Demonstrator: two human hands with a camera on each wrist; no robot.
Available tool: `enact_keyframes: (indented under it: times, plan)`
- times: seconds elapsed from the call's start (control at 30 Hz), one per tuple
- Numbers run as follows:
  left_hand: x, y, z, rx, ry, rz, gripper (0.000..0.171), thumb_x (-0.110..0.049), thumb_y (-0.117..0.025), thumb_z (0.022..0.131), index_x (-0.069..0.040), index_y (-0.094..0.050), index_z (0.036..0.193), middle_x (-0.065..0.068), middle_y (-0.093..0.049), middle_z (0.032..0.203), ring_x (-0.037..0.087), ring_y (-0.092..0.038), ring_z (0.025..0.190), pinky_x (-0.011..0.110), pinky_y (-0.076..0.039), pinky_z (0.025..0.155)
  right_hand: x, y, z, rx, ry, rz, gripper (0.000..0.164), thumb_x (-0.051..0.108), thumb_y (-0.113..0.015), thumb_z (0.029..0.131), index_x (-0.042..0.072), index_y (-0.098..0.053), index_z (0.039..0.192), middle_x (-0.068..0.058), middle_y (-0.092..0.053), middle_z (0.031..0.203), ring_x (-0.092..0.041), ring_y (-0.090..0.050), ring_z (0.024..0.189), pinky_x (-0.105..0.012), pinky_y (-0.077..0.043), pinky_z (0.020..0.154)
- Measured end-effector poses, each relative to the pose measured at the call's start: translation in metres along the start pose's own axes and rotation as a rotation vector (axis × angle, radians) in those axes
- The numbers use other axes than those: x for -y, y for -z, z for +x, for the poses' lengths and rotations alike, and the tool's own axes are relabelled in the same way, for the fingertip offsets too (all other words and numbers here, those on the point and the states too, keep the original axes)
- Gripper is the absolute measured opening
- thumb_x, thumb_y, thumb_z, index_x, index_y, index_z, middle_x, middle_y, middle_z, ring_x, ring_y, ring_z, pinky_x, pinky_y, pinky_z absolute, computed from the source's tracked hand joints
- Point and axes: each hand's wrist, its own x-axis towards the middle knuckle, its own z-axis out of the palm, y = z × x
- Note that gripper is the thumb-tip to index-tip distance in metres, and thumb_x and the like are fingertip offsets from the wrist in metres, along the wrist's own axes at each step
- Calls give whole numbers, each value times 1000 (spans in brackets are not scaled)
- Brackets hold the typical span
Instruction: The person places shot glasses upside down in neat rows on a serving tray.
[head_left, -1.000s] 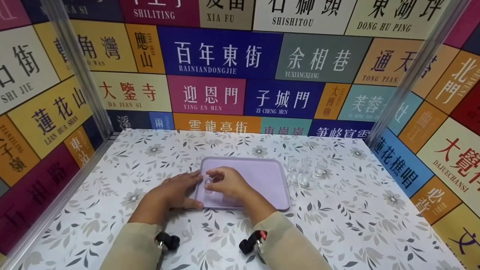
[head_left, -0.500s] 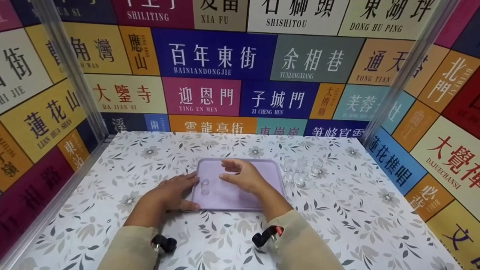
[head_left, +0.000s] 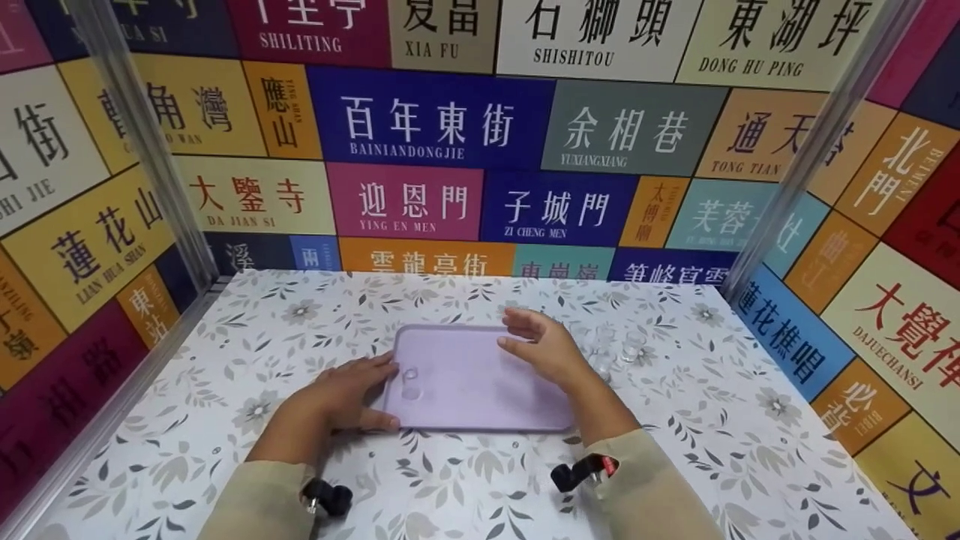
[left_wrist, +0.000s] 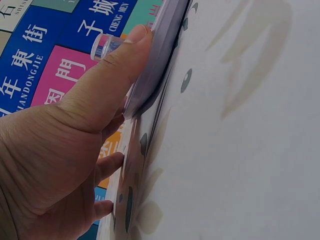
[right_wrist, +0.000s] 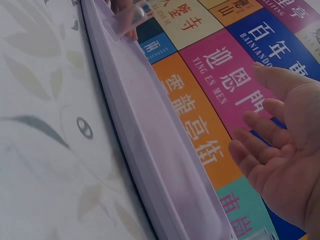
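At left on the lilac rectangular tray point(head_left: 480, 386), a clear cylindrical cup point(head_left: 410, 385) has been released; right hand point(head_left: 549, 351) and left hand point(head_left: 341, 396) are relaxed.

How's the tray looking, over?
Left hand at tray. Right hand empty, above it. One clear cup standing on tray. Other cups alongside, partly hidden by right hand.

Site appears a booth-like enclosure: three multicoloured walls printed with Chinese lettering point(head_left: 431, 154) meet at translucent upright posts point(head_left: 146, 150), bounding a white floral-patterned tabletop point(head_left: 450, 480).
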Motion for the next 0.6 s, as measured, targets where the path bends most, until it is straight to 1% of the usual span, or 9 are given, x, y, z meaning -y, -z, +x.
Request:
enact_keyframes:
  times: [0.1,0.17,0.3,0.37,0.47,0.6]
  plan:
    - [0,1,2,0,-1,0,111,-74,-83,75,-35,-36,168,-13,-20,180,35,-17,169,70,-9,135,-3,19,-3,-26,-9,-2,64,30,-85,93,16,-61,151,-12,-66,151,-32,-62,143,-45,-55,117]
    - [0,1,0,0,0,2,111,-74,-83,75,-35,-36,168,-12,-20,180,36,-17,169,70,-9,135,-6,29,-5,-49,-20,-6,63,29,-84,95,16,-61,151,-11,-66,151,-32,-61,143,-47,-54,118]
    - [0,1,-1,3,-1,0,112,-74,-83,75,-34,-36,168,-11,-20,181,37,-17,169,71,-9,134,-13,53,-9,-102,-26,-20,62,30,-81,97,13,-59,153,-11,-66,150,-31,-61,142,-46,-54,118]
    - [1,1,-1,0,0,2,112,-75,-82,75,-35,-36,168,-12,-20,181,36,-17,169,71,-10,134,-16,66,-12,-124,-22,-21,64,31,-81,98,11,-57,154,-13,-65,151,-31,-61,143,-43,-54,118]
    - [0,0,0,0,2,0,112,-76,-82,74,-35,-36,168,-12,-20,181,36,-17,169,71,-9,134,-18,84,-16,-163,-21,-32,63,32,-80,99,11,-57,154,-14,-65,151,-31,-61,143,-35,-56,115]
    - [-2,0,1,2,-6,4,112,-75,-82,75,-35,-35,168,-12,-19,181,36,-16,169,71,-9,134,-23,105,-23,-205,-37,-65,62,33,-78,100,15,-57,154,-11,-64,153,-28,-59,145,-21,-55,109]
